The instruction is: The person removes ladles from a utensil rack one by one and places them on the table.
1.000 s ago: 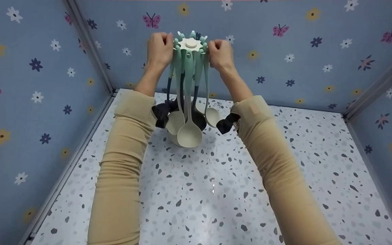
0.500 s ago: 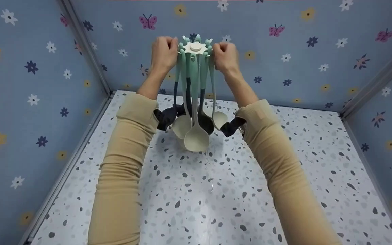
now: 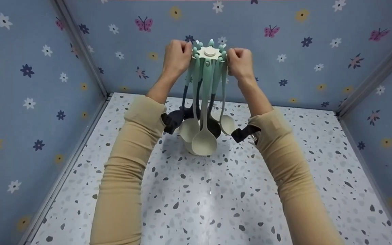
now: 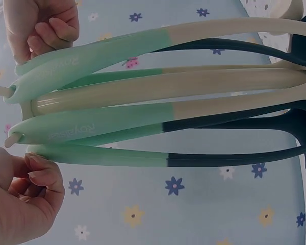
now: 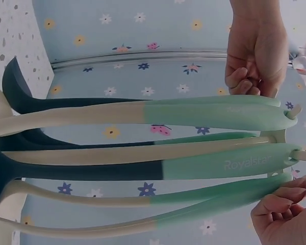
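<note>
A cream utensil rack (image 3: 210,53) stands upright in the head view, with several kitchen utensils hung around its notched top. Their mint-green handles run down to cream or dark heads, including a cream spoon (image 3: 204,143) in front and another cream spoon (image 3: 227,125) at right. My left hand (image 3: 177,58) pinches the rack's left side at the top with curled fingers. Opposite it, my right hand (image 3: 241,64) pinches the right side. Both wrist views show fingertips at the handles' upper ends, beside the hooks. The central cream pole (image 4: 143,92) shows between handles. Utensil heads mostly hide the base.
The white speckled table (image 3: 250,204) lies below and in front. A blue flowered panel (image 3: 294,68) rises close behind the rack, with matching panels at left and right. Black wrist straps (image 3: 173,122) hang near the utensil heads.
Both hands and the utensil rack have moved to the right along the back of the table, and slightly lower in view. The grip looks the same, and the view itself has shifted a little.
</note>
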Action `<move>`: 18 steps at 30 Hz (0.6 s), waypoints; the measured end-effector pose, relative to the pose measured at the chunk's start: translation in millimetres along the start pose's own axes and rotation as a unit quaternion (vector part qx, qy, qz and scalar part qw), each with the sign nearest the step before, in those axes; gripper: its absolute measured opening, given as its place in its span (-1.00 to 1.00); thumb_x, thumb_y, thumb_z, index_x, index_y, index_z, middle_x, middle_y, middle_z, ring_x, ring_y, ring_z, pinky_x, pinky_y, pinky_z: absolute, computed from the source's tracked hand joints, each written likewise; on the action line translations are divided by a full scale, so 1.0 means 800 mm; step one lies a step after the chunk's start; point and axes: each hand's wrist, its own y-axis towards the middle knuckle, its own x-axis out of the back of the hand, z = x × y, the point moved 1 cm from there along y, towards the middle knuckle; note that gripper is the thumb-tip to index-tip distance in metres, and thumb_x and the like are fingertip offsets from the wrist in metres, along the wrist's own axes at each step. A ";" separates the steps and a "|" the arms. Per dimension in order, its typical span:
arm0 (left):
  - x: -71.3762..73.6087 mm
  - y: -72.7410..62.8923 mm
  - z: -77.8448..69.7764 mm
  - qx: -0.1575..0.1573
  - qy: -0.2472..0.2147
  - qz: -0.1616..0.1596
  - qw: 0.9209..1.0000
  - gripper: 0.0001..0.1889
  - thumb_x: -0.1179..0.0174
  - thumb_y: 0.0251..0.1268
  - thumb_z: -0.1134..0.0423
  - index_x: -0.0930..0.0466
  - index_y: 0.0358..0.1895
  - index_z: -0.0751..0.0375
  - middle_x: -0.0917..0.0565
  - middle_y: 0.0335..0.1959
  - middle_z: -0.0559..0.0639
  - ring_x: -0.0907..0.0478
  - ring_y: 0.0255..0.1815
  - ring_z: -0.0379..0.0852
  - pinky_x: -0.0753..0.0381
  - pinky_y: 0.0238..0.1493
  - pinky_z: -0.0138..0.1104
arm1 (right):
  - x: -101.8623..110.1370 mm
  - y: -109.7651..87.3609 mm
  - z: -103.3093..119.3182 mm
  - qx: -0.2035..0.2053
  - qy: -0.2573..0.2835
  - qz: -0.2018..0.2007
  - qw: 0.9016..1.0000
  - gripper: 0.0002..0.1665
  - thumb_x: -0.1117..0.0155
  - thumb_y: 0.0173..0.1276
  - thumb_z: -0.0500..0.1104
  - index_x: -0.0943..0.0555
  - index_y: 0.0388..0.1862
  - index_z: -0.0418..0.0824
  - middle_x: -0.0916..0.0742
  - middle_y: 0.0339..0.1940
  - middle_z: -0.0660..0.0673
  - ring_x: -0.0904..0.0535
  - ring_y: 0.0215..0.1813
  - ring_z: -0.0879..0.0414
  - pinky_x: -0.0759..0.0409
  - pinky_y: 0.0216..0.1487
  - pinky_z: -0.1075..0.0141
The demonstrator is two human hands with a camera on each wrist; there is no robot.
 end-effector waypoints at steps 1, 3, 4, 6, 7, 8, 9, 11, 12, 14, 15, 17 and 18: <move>-0.002 -0.001 -0.001 -0.003 -0.001 0.003 1.000 -0.60 0.17 0.38 0.24 -0.24 -0.72 0.14 -0.25 -0.71 -0.07 -0.18 -0.68 -0.26 -0.18 -0.59 -0.45 | 0.004 -0.002 0.000 -0.004 0.011 0.002 1.000 -0.55 0.13 0.26 -0.36 -0.20 -0.85 -0.18 -0.26 -0.85 0.01 -0.11 -0.78 0.25 -0.09 -0.76 0.46; -0.007 -0.004 -0.004 -0.005 -0.004 0.010 1.000 -0.60 0.17 0.38 0.24 -0.25 -0.72 0.14 -0.24 -0.71 -0.07 -0.18 -0.68 -0.26 -0.19 -0.58 -0.45 | 0.011 -0.005 0.000 -0.007 0.030 0.007 0.999 -0.55 0.14 0.26 -0.37 -0.20 -0.84 -0.19 -0.26 -0.86 0.01 -0.11 -0.78 0.24 -0.07 -0.77 0.46; -0.010 -0.006 -0.005 -0.008 -0.005 0.013 1.000 -0.60 0.16 0.38 0.24 -0.26 -0.71 0.13 -0.25 -0.71 -0.07 -0.18 -0.68 -0.26 -0.20 -0.58 -0.45 | 0.015 -0.006 -0.001 -0.007 0.038 0.008 0.999 -0.55 0.14 0.25 -0.37 -0.20 -0.85 -0.19 -0.26 -0.86 0.01 -0.10 -0.78 0.24 -0.06 -0.77 0.47; -0.015 -0.009 -0.008 -0.017 -0.007 0.019 1.000 -0.60 0.16 0.38 0.24 -0.29 -0.71 0.14 -0.27 -0.71 -0.06 -0.18 -0.69 -0.24 -0.21 -0.58 -0.44 | 0.023 -0.009 -0.002 -0.004 0.049 0.009 0.999 -0.55 0.15 0.25 -0.38 -0.20 -0.85 -0.20 -0.26 -0.87 0.00 -0.10 -0.79 0.24 -0.05 -0.77 0.47; -0.018 -0.011 -0.010 -0.020 -0.009 0.024 0.999 -0.60 0.16 0.38 0.23 -0.30 -0.70 0.14 -0.27 -0.71 -0.05 -0.17 -0.69 -0.24 -0.22 -0.58 -0.44 | 0.028 -0.010 -0.002 -0.003 0.053 0.009 0.999 -0.56 0.15 0.24 -0.38 -0.21 -0.85 -0.20 -0.26 -0.87 0.00 -0.10 -0.79 0.24 -0.05 -0.77 0.47; -0.021 -0.013 -0.012 -0.022 -0.012 0.028 0.999 -0.61 0.16 0.38 0.23 -0.32 -0.69 0.14 -0.29 -0.70 -0.06 -0.18 -0.68 -0.24 -0.22 -0.57 -0.44 | 0.032 -0.012 -0.003 -0.001 0.057 0.008 0.998 -0.56 0.14 0.24 -0.39 -0.22 -0.85 -0.20 -0.27 -0.87 -0.01 -0.10 -0.80 0.24 -0.06 -0.78 0.47; -0.024 -0.014 -0.015 -0.026 -0.015 0.032 0.999 -0.61 0.16 0.38 0.23 -0.33 -0.69 0.14 -0.30 -0.70 -0.06 -0.17 -0.68 -0.24 -0.23 -0.57 -0.44 | 0.037 -0.013 -0.003 0.001 0.060 0.006 0.998 -0.56 0.14 0.23 -0.39 -0.22 -0.85 -0.20 -0.27 -0.87 -0.01 -0.10 -0.80 0.24 -0.06 -0.78 0.48; -0.030 -0.017 -0.020 -0.037 -0.023 0.039 0.998 -0.61 0.16 0.38 0.24 -0.34 -0.68 0.15 -0.31 -0.70 -0.06 -0.17 -0.69 -0.23 -0.23 -0.57 -0.44 | 0.047 -0.017 -0.002 0.002 0.070 0.002 0.998 -0.56 0.14 0.23 -0.40 -0.24 -0.85 -0.21 -0.28 -0.88 -0.01 -0.10 -0.81 0.24 -0.06 -0.78 0.47; -0.033 -0.018 -0.022 -0.043 -0.026 0.041 0.998 -0.61 0.16 0.38 0.25 -0.35 -0.68 0.16 -0.31 -0.71 -0.06 -0.17 -0.69 -0.23 -0.23 -0.57 -0.44 | 0.052 -0.020 -0.002 0.003 0.075 0.001 0.997 -0.56 0.14 0.23 -0.40 -0.24 -0.85 -0.22 -0.28 -0.88 -0.02 -0.09 -0.81 0.24 -0.05 -0.78 0.47; -0.039 -0.021 -0.027 -0.054 -0.032 0.043 0.997 -0.62 0.14 0.37 0.26 -0.38 -0.68 0.19 -0.31 -0.72 -0.07 -0.17 -0.69 -0.24 -0.22 -0.57 -0.44 | 0.060 -0.025 -0.002 0.006 0.082 0.001 0.997 -0.56 0.14 0.23 -0.41 -0.24 -0.85 -0.22 -0.28 -0.88 -0.02 -0.09 -0.82 0.24 -0.04 -0.77 0.47; -0.041 -0.023 -0.030 -0.060 -0.035 0.044 0.997 -0.62 0.14 0.37 0.27 -0.39 -0.68 0.21 -0.31 -0.72 -0.07 -0.16 -0.70 -0.24 -0.21 -0.57 -0.44 | 0.065 -0.027 -0.002 0.009 0.084 0.001 0.996 -0.56 0.14 0.23 -0.41 -0.23 -0.85 -0.22 -0.28 -0.88 -0.02 -0.08 -0.81 0.24 -0.04 -0.77 0.47; -0.046 -0.026 -0.034 -0.072 -0.042 0.046 0.995 -0.63 0.12 0.36 0.29 -0.41 -0.67 0.24 -0.30 -0.74 -0.07 -0.15 -0.71 -0.24 -0.19 -0.59 -0.44 | 0.073 -0.032 -0.003 0.015 0.087 0.001 0.996 -0.56 0.14 0.24 -0.40 -0.23 -0.85 -0.23 -0.28 -0.88 -0.03 -0.08 -0.81 0.23 -0.04 -0.77 0.47; -0.048 -0.027 -0.036 -0.074 -0.047 0.048 0.995 -0.63 0.12 0.36 0.29 -0.41 -0.67 0.24 -0.29 -0.75 -0.07 -0.14 -0.71 -0.24 -0.19 -0.59 -0.45 | 0.076 -0.034 -0.004 0.018 0.088 0.001 0.996 -0.56 0.13 0.24 -0.40 -0.24 -0.85 -0.22 -0.28 -0.88 -0.02 -0.08 -0.81 0.23 -0.04 -0.77 0.47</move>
